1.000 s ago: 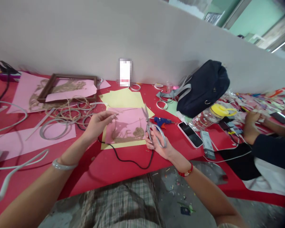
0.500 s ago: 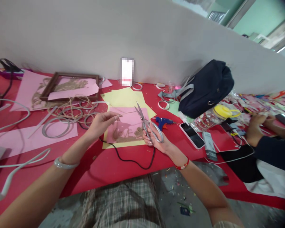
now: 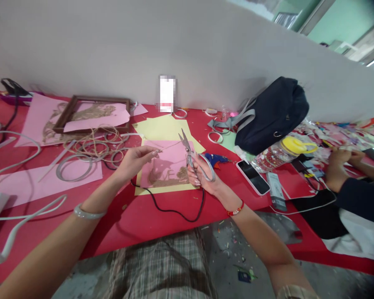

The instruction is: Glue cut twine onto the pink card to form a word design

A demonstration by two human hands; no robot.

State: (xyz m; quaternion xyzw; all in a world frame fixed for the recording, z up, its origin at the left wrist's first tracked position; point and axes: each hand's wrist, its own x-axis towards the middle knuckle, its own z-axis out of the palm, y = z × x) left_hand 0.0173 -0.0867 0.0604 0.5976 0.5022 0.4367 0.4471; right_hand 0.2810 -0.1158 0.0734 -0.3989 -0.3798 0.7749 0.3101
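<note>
Scissors (image 3: 190, 155) have swung left since the earlier frame, closer to the left hand (image 3: 134, 162), and their tips now lean further left. Their long axis runs from the looped handles, low and to the right, up to the tips, which point away from the person and slightly left. The two blades stand slightly apart in a narrow V. The right hand (image 3: 202, 174), with a red bracelet (image 3: 235, 209) at the wrist, grips the handles, its fingers curled closed around them.

The left hand, with a pale bangle (image 3: 89, 213) on its wrist, pinches a strand of twine (image 3: 170, 145) with its fingertips together. The strand runs right, roughly level, toward the blades, and its far end is too thin to tell whether it touches them.

Both hands hover above a pink sheet (image 3: 165, 160) with a twine design glued on it. That sheet lies on a yellow sheet (image 3: 162, 129) on a red table (image 3: 118, 222). A black cord (image 3: 171, 211) curves along the near edge of the yellow sheet, and a blue glue gun (image 3: 215, 159) lies just right of the scissors. A coil of twine (image 3: 93, 145) sits left of the left hand, below a wooden frame (image 3: 90, 114). Farther right, a co-worker's hands (image 3: 338, 166) work among paper scraps.
</note>
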